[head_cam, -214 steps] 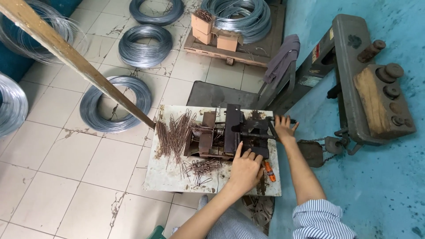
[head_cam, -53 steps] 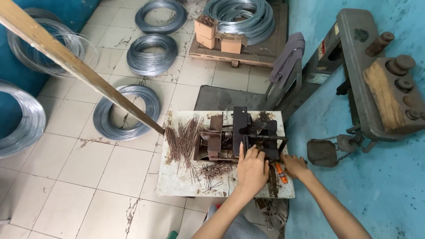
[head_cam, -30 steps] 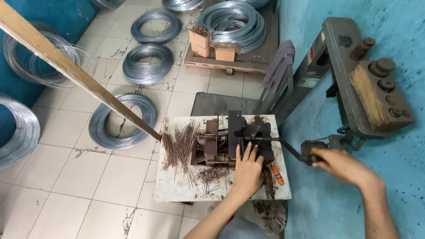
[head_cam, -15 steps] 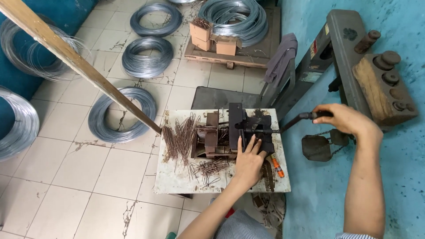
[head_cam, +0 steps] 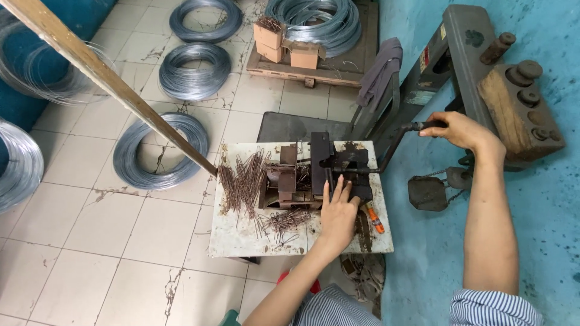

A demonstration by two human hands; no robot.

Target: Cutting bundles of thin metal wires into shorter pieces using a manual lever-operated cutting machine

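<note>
While the left hand lies flat, fingers spread, on the bending jig, the right hand grips the lever handle (fingers wrapped shut); a firm pull seems next

Dark metal lever raised, on bending jig.

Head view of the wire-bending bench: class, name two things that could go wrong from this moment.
1. The left hand lies flat against the dark metal bending jig while the right hand grips its long black lever handle; fingers could get pinched.
2. Loose bent rusty wire pieces are heaped near the white tabletop edge and may snag or fall.
</note>
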